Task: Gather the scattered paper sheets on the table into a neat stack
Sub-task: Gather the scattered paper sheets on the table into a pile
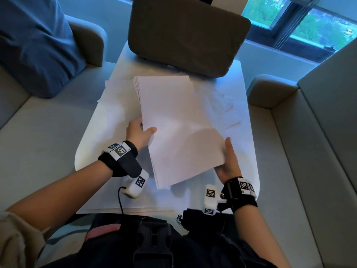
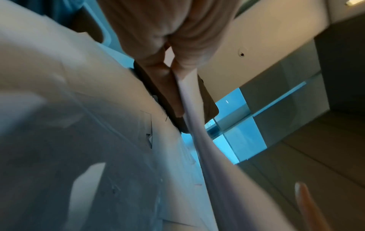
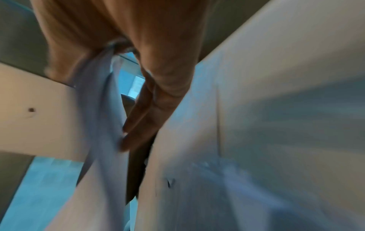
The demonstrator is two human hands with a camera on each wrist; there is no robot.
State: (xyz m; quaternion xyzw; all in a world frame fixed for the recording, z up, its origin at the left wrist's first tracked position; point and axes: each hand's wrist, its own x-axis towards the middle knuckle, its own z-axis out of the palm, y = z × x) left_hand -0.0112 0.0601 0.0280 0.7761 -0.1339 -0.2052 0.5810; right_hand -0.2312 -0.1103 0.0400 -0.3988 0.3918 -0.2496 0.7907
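Paper stack [image 1: 179, 130] held above counter [image 1: 92, 136] centre, over loose sheets [image 1: 228, 105]. Left hand [image 1: 138, 133] fingers clamped on left edge; right hand [image 1: 229, 163] fingers clamped on near-right corner.

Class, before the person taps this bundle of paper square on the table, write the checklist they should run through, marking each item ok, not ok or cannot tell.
1. Left hand has a grip on the bundle: ok.
2. Right hand has a grip on it: ok.
3. Bundle edges flush: not ok, far edges fan out.
4. All loose sheets gathered: not ok, some lie on the table.
5. Cushion clear of the bundle: ok.
6. Sheet count: cannot tell.
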